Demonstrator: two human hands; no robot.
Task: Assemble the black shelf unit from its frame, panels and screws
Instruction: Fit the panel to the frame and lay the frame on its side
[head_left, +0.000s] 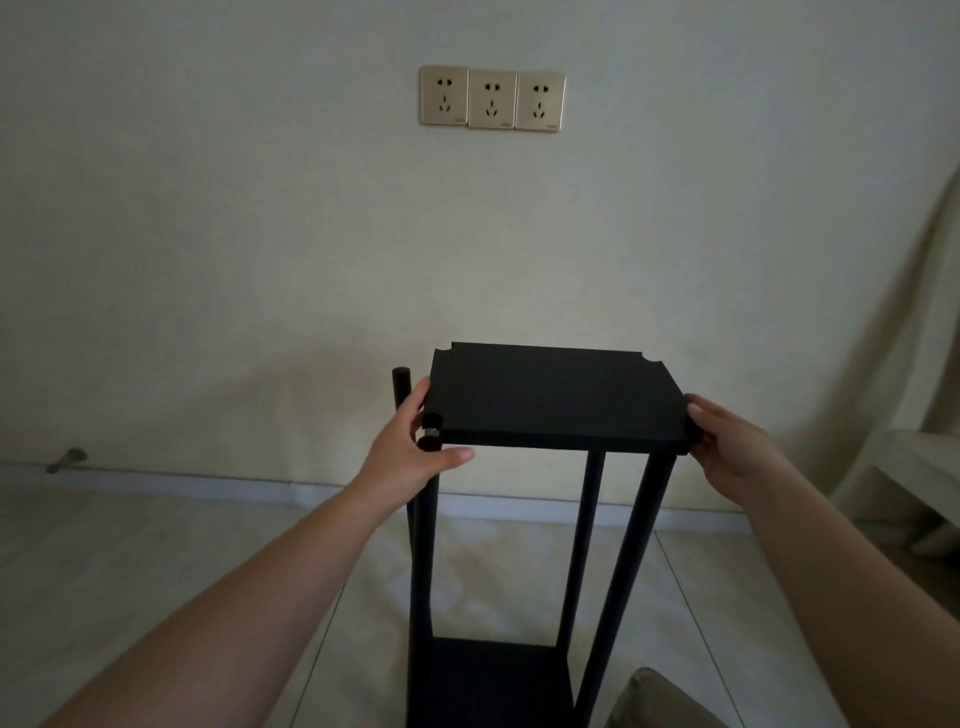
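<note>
Both hands are on the top panel (556, 397) now, one at each short end, holding it over the tops of the black poles (628, 545) of the shelf unit that stands on the floor (182, 571) in front of the wall (260, 234). The left hand (413, 457) grips the near left corner, fingers (418, 397) curled up over the edge and the thumb stretched along underneath. The right hand (737, 447) holds the near right corner, fingers wrapped round the end of the board; how the thumb lies is hidden.

The panel looks like a flat, rigid board, probably light enough to carry at arm's length, and it should not flex. Its smooth dark face may be a bit slippery, so a hold on the edges, as here, seems the safest place. The four corners are notched, and those cut-outs presumably sit round the poles, so fingers want to stay clear of them.

At the left corner a short black cap with a silvery threaded bit (431, 434) shows between two pole sections, just beside the left hand. The far left pole (401, 387) rises above the board, outside its edge, so the panel does not look seated yet.

Down below, the lower panel (488, 680) already sits between the poles. The frame looks tall and narrow, so it could tip if pushed sideways.
</note>
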